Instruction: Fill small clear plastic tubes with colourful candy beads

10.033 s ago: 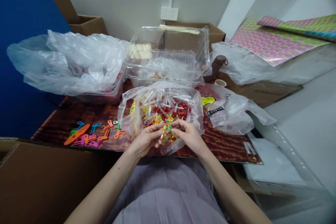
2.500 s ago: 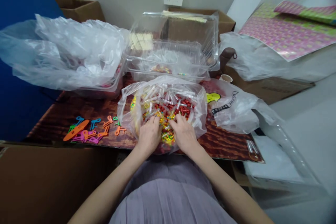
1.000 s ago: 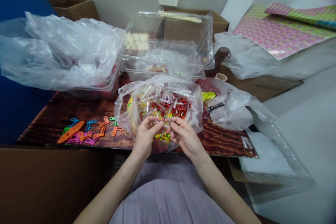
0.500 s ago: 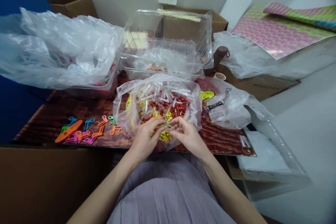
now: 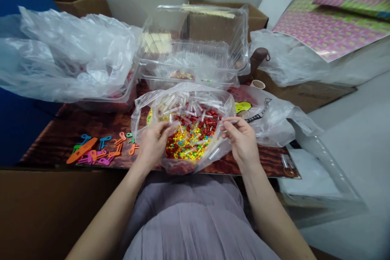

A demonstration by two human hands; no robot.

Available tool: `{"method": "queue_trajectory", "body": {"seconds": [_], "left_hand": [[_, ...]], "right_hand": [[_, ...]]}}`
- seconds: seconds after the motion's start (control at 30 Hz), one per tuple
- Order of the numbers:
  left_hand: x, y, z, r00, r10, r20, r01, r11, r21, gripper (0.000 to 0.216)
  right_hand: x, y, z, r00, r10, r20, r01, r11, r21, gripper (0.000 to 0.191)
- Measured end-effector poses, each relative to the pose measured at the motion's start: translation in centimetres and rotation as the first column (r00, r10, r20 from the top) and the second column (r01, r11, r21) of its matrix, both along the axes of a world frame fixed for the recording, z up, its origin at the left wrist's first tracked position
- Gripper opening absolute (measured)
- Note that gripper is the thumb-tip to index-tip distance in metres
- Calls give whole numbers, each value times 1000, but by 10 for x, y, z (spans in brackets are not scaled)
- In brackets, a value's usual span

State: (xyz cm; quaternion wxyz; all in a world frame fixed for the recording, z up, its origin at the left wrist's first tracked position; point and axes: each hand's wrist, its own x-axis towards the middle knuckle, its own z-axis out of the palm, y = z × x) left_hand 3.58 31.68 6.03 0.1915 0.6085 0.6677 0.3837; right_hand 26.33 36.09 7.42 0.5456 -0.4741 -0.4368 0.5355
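Note:
A clear plastic bag (image 5: 140, 120) lies spread open in front of me. In it are small round beads (image 5: 190, 151) in yellow, red, green and blue, red tube caps (image 5: 210, 122) and clear tubes (image 5: 193, 107). Over the bag's right edge, my right hand (image 5: 243, 140) pinches a slim clear tube (image 5: 229, 121) between thumb and fingers. My left hand (image 5: 152, 140) is at the bag's left side with its fingertips pressed together; what they hold is too blurred to name. Several loose tubes lie at the bag's front right.
Colourful plastic clips (image 5: 100, 154) and an orange oval piece (image 5: 81, 150) lie left on the dark wood-patterned table (image 5: 45, 142). Clear plastic boxes (image 5: 195, 65) stand behind the bag. A printed plastic bag (image 5: 271, 126), a paper cup (image 5: 258, 84) and a brown bottle (image 5: 257, 61) are on the right.
My hands were together over the front of the bag. They have parted, left hand to the left, right hand to the right and up, uncovering the beads.

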Motion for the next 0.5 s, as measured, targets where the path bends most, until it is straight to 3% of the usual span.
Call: {"method": "queue_trajectory", "body": {"seconds": [0.07,0.17,0.2,0.27,0.37,0.43,0.5], "left_hand": [[-8,6,3,992,79,-97,-68,991,113,23],[-1,4,5,976,162,-144,-130,970,205,26],[5,0,3,984,122,-128,-96,977,190,26],[21,-9,-2,992,-102,-76,109,990,85,25],[45,-22,-14,896,-441,-62,426,889,-165,23],[54,-26,-20,849,-510,-138,453,837,-306,21],[56,-26,-24,831,-500,-244,400,841,-365,22]], "right_hand": [[3,-5,-3,968,164,189,-166,986,-6,16],[0,-19,-14,816,368,445,-364,926,-99,16],[-1,-24,-18,767,388,511,-384,916,-118,18],[-4,-30,-25,718,398,572,-395,908,-136,25],[-7,-32,-33,746,395,536,-388,912,-132,27],[-8,-30,-38,760,403,510,-401,908,-121,20],[-10,-29,-41,730,412,545,-437,895,-91,15]]}}
